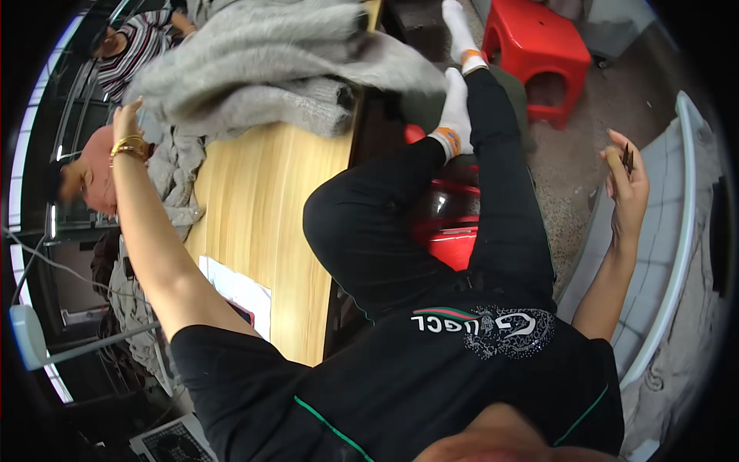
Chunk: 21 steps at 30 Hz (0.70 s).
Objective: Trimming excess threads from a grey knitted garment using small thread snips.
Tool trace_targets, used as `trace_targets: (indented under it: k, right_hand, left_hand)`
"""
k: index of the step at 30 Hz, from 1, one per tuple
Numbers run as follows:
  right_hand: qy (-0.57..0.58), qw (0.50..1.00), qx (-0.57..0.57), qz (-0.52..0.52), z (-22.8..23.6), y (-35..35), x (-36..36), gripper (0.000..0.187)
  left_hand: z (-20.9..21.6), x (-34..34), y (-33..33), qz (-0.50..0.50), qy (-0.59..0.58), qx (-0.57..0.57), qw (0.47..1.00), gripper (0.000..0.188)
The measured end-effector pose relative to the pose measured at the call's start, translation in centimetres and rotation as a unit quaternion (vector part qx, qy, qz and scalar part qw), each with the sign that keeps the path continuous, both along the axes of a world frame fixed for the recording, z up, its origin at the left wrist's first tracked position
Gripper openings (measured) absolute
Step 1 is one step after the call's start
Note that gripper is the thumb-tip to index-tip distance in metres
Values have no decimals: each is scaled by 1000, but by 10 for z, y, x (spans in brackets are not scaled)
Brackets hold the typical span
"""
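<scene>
"Head camera: how many hands of the wearer do you count?"

"Two. The left hand (pixel 127 123) is one, raised at the left edge of the grey cloth (pixel 254 69). The right hand (pixel 627 189) is the other, at the far right side."

"Does the left one grasp the cloth?"

"I cannot tell; its fingers meet the edge of the cloth, but the closing of them is not clear. The right one is surely curled around one small dark tool (pixel 629 159) — pointed, with the tip upward."

"And where is the cloth?"

"Over the far part of one wooden table (pixel 254 192), in thick folds, and partly blurred. How many pieces it makes, I cannot count. One white paper (pixel 239 296) lies on the table, nearer to the wearer."

"What is around?"

"One red stool (pixel 539 54) at the upper right, one pale tub (pixel 687 154) beside the right arm, and two feet in white socks (pixel 456 112). Two other people are beyond the table — one in a striped shirt (pixel 142 46), one in a pink shirt (pixel 98 165)."
</scene>
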State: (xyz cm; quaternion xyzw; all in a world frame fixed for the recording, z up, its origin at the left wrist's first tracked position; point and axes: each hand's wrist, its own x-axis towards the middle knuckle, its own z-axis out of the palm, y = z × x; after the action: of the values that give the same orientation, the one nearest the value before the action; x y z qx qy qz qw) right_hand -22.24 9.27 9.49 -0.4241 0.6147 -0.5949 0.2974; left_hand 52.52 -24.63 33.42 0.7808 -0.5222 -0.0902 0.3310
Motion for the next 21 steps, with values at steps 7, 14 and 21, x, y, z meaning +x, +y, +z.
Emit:
trace_targets:
  k: [7,14,21]
  right_hand:
    - [109,987,-59,102,55,-40,9,34]
    - [447,893,56,2,139,-28,-42,44]
    - [509,761,301,-268,136,93,-208,37]
  left_hand:
    - [-112,-150,-21,-270,110,13,956,78]
    - [-227,-383,-14,-517,132,63,843,66]
    - [-256,-408,72,-647,-7,4,762,71]
